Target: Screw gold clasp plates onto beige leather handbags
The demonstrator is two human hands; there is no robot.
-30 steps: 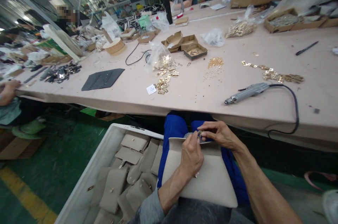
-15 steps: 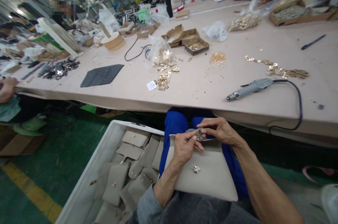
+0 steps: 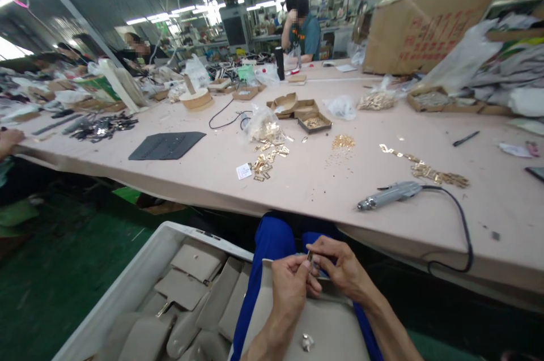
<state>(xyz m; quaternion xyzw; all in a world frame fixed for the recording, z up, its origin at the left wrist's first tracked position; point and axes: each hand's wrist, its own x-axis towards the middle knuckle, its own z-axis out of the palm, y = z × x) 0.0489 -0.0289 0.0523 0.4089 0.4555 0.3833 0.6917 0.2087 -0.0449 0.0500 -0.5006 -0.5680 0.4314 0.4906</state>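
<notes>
A beige bag piece (image 3: pixel 335 327) lies across my blue-trousered lap, with a small shiny clasp part (image 3: pixel 306 342) on its face. Above its far edge, my left hand (image 3: pixel 292 279) pinches a small gold-coloured metal plate (image 3: pixel 310 257) between thumb and fingers. From the other side my right hand (image 3: pixel 345 267) grips the same plate with closed fingertips. Much of the plate is hidden by the fingers. On the table ahead lie loose gold plates (image 3: pixel 266 162), a heap of tiny gold parts (image 3: pixel 343 142) and a grey electric screwdriver (image 3: pixel 389 195).
At my left, a white bin (image 3: pixel 123 287) holds several beige bag pieces (image 3: pixel 198 262). The table edge runs just beyond my knees. A black cord (image 3: pixel 465 225) droops over it at right. A dark flat panel (image 3: pixel 168 145) lies left; a co-worker (image 3: pixel 308 32) sits across.
My view has tilted up, so the table and hands appear lower and more of the room shows. Both hands keep hold of the plate, which now looks turned more edge-on.
</notes>
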